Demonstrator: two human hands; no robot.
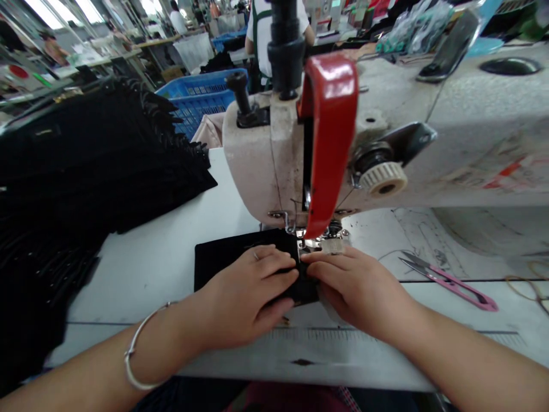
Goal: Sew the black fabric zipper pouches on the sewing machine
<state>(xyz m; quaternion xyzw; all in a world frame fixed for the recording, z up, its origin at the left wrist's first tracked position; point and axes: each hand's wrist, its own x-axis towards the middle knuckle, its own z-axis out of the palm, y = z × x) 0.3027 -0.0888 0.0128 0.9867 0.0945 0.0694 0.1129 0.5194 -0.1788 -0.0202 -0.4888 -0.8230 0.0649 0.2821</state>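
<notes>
A black fabric piece lies flat on the sewing machine's white bed, its right edge at the presser foot. My left hand rests on the fabric with fingers stretched out and lying flat, a ring and a bangle on it. Close to the foot, my right hand presses the fabric's right side with its fingertips; its lower fingers are partly hidden. Above both hands stands the sewing machine head with a red guard in front of the needle area. The needle itself is hard to make out.
Stacked black fabric pieces cover the table's left side. Pink-handled thread snips lie to the right of my right hand. Behind the machine are a blue crate and a person in a white top. A ruler scale runs along the front.
</notes>
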